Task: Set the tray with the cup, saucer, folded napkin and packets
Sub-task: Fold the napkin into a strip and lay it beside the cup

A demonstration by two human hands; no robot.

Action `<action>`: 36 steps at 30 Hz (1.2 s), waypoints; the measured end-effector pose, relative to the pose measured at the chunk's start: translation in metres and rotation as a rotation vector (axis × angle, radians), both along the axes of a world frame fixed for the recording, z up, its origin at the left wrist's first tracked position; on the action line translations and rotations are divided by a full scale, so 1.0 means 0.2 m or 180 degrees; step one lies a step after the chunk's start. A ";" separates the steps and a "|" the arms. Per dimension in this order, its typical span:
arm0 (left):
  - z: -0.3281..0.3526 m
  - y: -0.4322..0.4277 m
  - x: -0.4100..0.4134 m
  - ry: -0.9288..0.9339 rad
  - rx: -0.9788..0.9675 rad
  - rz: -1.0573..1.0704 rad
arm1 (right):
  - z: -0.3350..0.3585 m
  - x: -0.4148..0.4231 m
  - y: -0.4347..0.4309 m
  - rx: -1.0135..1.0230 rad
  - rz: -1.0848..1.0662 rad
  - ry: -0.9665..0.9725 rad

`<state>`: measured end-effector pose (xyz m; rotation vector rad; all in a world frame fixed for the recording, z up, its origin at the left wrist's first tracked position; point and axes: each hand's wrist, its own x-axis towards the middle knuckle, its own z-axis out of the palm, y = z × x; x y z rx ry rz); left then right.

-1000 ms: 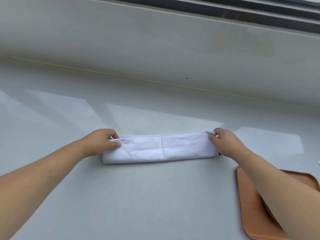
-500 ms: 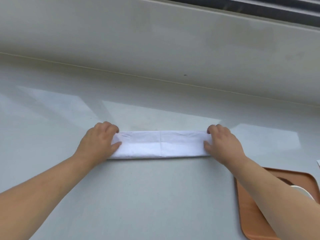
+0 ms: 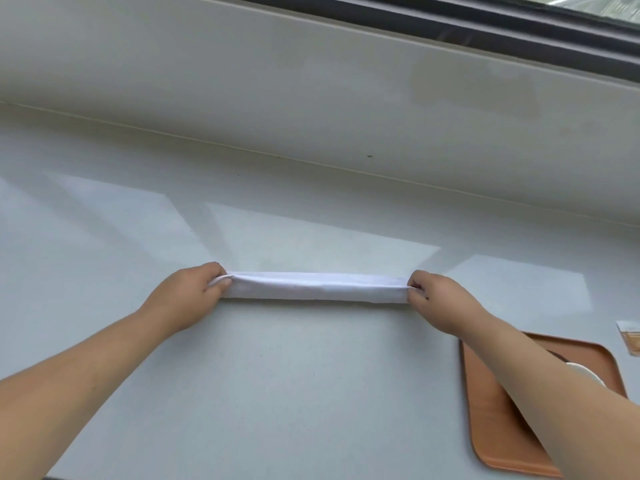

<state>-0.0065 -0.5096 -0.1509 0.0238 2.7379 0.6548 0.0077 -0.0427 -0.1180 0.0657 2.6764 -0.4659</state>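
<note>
home-like room, pale countertop (image 3: pixel 311 393), window frame (image 3: pixel 485 26) above

A pale grey glossy surface (image 3: pixel 277 393) fills most of the view, with bright patches of reflected light on it. Behind it rises a light wall (image 3: pixel 242 81), and a dark window frame (image 3: pixel 485 26) runs along the top right

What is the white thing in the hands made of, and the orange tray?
The long white folded napkin looks like soft matte cloth: it creases and sags a little between the left hand and right hand. The flat orange-brown tray with rounded corners looks like smooth moulded plastic, though painted wood is possible.
</note>
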 end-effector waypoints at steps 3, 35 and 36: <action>-0.01 0.02 -0.10 -0.0123 0.0017 0.0377 | -0.01 -0.08 -0.01 0.0100 -0.0307 -0.0074; 0.55 1.47 0.08 0.1207 0.0926 -0.0645 | 0.18 0.13 -0.07 -0.4062 -0.2700 -0.0380; 0.50 1.55 0.11 0.1049 0.0983 -0.0642 | 0.18 0.14 -0.04 -0.4136 -0.2690 -0.0480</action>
